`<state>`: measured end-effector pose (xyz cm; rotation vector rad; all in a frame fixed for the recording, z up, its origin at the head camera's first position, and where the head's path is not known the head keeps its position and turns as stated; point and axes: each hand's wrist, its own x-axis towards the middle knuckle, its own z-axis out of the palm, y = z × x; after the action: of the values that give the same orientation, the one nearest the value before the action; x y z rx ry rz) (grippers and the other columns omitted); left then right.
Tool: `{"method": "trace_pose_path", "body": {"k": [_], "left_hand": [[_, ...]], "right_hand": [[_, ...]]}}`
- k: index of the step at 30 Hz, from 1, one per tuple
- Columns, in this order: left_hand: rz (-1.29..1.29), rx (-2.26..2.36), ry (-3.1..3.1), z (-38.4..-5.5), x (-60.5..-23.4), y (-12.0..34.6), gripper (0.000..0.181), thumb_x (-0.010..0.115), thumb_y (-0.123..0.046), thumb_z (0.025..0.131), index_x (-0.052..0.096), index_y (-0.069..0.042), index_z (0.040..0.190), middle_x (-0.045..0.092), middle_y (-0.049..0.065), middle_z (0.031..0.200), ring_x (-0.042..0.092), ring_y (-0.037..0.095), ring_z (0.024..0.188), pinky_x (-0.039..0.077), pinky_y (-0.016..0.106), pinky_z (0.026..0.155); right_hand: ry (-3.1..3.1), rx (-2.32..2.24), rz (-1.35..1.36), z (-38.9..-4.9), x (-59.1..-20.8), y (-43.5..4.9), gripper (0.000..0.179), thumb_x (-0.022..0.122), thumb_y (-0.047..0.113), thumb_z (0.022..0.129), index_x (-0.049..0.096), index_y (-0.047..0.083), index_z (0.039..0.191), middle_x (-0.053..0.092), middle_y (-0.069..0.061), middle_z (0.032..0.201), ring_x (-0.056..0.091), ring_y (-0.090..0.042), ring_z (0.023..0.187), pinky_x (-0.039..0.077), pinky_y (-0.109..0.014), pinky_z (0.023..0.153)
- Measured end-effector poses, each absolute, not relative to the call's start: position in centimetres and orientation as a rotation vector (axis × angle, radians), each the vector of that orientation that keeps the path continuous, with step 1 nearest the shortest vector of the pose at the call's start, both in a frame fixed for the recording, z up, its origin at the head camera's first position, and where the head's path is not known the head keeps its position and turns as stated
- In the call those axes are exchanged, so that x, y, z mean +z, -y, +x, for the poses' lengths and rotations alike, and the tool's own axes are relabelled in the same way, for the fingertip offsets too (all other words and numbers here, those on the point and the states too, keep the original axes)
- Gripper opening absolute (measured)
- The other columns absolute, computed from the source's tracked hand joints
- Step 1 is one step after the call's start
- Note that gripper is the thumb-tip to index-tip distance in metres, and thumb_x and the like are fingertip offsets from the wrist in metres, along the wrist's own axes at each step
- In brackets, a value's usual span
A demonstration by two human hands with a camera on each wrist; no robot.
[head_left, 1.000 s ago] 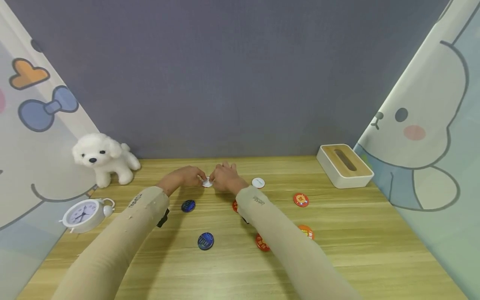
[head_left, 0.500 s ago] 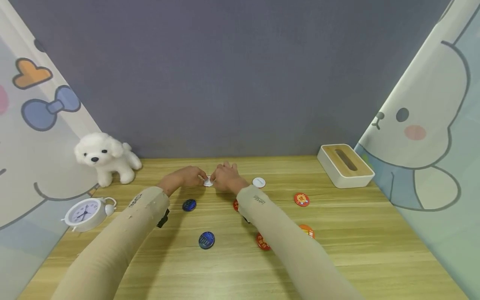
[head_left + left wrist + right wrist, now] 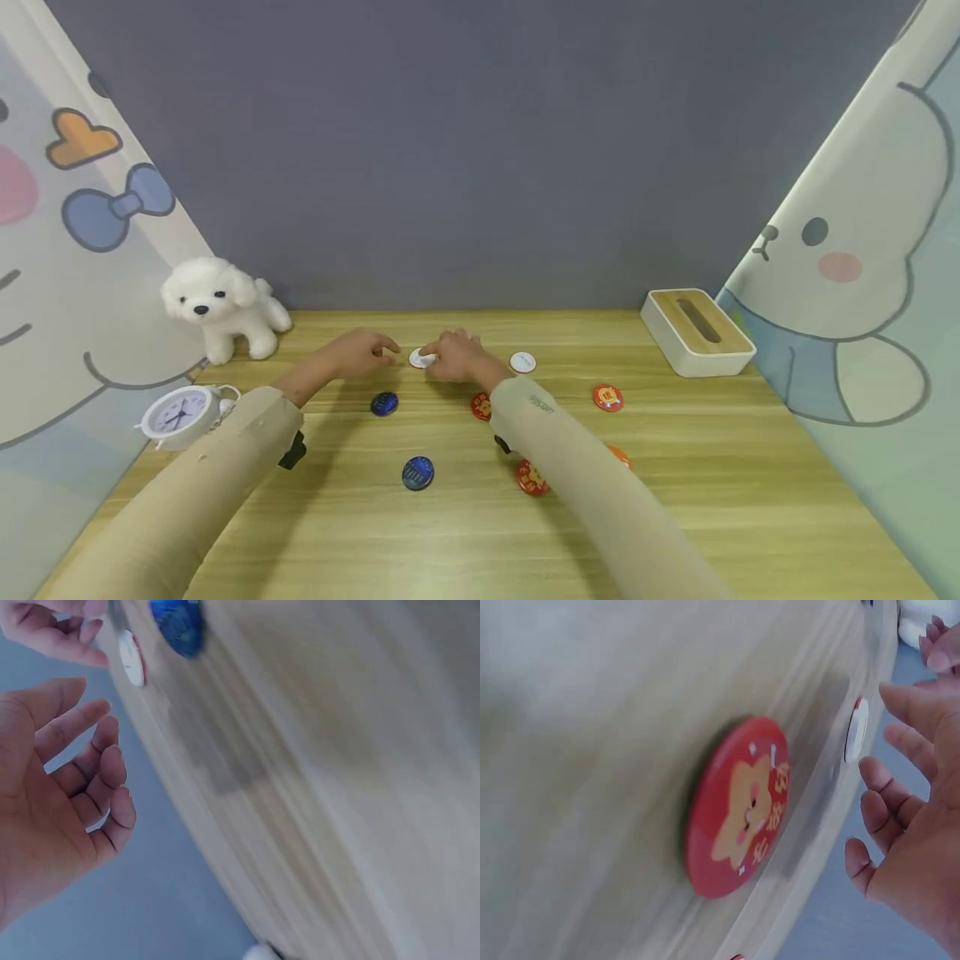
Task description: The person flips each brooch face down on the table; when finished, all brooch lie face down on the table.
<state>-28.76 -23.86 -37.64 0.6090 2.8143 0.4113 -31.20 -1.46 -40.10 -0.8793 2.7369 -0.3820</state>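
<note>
A round white badge (image 3: 417,358) with a red edge lies flat near the table's back edge, between my hands. My right hand (image 3: 459,357) reaches over it from the right, its index fingertip overlapping the badge in the head view. Nothing is gripped in the loosely bent fingers of this hand (image 3: 922,802) in the right wrist view. To the left, apart from the badge, my left hand (image 3: 360,354) hovers with relaxed, slightly curved fingers; the left wrist view shows its palm (image 3: 52,795) bare. Under my right wrist lies a red badge (image 3: 739,810) with a yellow cartoon face.
Another white badge (image 3: 522,362) lies right of my hands. Blue badges (image 3: 385,404) (image 3: 417,473) lie nearer, and red ones (image 3: 532,477) (image 3: 607,397) on the right; my right sleeve partly covers an orange badge (image 3: 620,457). A plush dog (image 3: 217,304), alarm clock (image 3: 180,415) and tissue box (image 3: 699,333) stand around.
My left hand has let go of the white badge and drawn back to the left, its fingers loosening. The right hand stays by the badge, which now lies flat. The head view has shifted slightly.
</note>
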Motion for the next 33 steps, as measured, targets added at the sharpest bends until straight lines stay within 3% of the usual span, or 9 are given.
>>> {"method": "trace_pose_path", "body": {"k": [5,9,12,16,23,29,33], "left_hand": [[0.642,0.456,-2.831,-26.6,-38.0,26.1,0.038,0.060,-0.023,0.101,0.064,-0.001,0.132,0.069,0.007,0.091,0.064,0.018,0.080,0.052,0.039,0.072],[0.631,0.550,-2.835,-25.1,-38.7,27.2,0.037,0.061,-0.022,0.100,0.065,-0.002,0.131,0.065,0.003,0.088,0.055,0.013,0.072,0.046,0.033,0.065],[0.630,0.612,-2.858,-24.1,-39.7,27.5,0.035,0.065,-0.023,0.098,0.068,-0.005,0.128,0.065,0.002,0.092,0.055,0.011,0.075,0.046,0.031,0.065],[0.631,0.669,-2.906,-23.1,-41.1,27.6,0.037,0.072,-0.029,0.093,0.071,-0.007,0.123,0.065,0.001,0.093,0.058,0.011,0.081,0.049,0.032,0.070],[0.607,0.663,-2.949,-22.3,-41.6,27.7,0.039,0.075,-0.032,0.090,0.073,-0.006,0.120,0.062,0.004,0.091,0.052,0.013,0.077,0.044,0.030,0.066],[0.621,0.638,-2.991,-22.0,-41.9,27.6,0.042,0.075,-0.037,0.089,0.074,-0.009,0.120,0.063,0.003,0.091,0.050,0.014,0.077,0.042,0.029,0.065],[0.633,0.628,-2.994,-22.0,-42.1,27.5,0.043,0.076,-0.038,0.087,0.074,-0.009,0.119,0.063,0.004,0.092,0.050,0.014,0.077,0.041,0.028,0.065]], "right_hand": [[-2.702,-0.411,-0.963,-30.0,-40.2,1.7,0.048,0.062,0.041,0.097,0.056,0.033,0.143,0.058,-0.005,0.129,0.046,-0.023,0.109,0.032,-0.041,0.090],[-2.724,-0.374,-1.023,-29.0,-40.5,2.5,0.043,0.063,0.046,0.096,0.062,0.035,0.138,0.058,-0.004,0.132,0.048,-0.024,0.114,0.036,-0.046,0.096],[-2.736,-0.350,-1.053,-28.3,-41.1,3.4,0.042,0.063,0.052,0.094,0.066,0.037,0.133,0.058,-0.002,0.135,0.047,-0.025,0.118,0.038,-0.049,0.097],[-2.738,-0.365,-1.045,-27.6,-41.6,4.5,0.042,0.065,0.058,0.091,0.068,0.040,0.129,0.057,-0.002,0.135,0.045,-0.024,0.119,0.036,-0.041,0.088],[-2.757,-0.388,-1.014,-27.3,-41.6,5.2,0.043,0.067,0.062,0.087,0.070,0.042,0.125,0.058,-0.002,0.125,0.040,-0.018,0.104,0.028,-0.033,0.078],[-2.760,-0.411,-0.982,-27.2,-41.7,5.2,0.042,0.070,0.061,0.085,0.071,0.042,0.123,0.057,-0.002,0.138,0.041,-0.022,0.120,0.030,-0.036,0.084],[-2.756,-0.412,-0.967,-27.2,-41.8,5.3,0.045,0.071,0.062,0.083,0.071,0.042,0.123,0.057,-0.001,0.139,0.042,-0.020,0.116,0.029,-0.035,0.084]]}}
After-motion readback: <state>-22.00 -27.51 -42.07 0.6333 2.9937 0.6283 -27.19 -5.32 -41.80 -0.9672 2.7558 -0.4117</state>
